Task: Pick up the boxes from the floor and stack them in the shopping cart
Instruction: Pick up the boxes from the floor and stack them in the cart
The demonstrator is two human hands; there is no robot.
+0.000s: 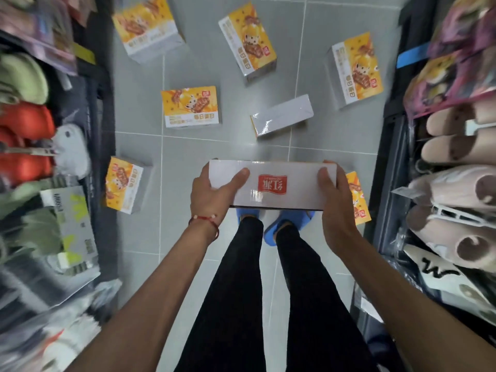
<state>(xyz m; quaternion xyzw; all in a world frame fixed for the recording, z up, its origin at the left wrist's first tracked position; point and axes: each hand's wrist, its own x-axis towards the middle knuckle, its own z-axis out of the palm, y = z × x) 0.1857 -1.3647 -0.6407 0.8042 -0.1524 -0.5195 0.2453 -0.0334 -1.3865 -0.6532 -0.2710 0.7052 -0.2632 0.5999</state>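
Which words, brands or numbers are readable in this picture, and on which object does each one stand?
"红派", probably, upside down in the red logo on the held box.
"每日蛋白" on the yellow floor box.
The other yellow boxes: similar print, turned and too blurred to confirm.
Green-and-white shelf pack: print too blurred to read.

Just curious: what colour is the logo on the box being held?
Red logo on the white box, head view.

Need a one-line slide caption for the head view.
Aisle pickup: left hand and right hand hold a white box above the floor, other boxes scattered.
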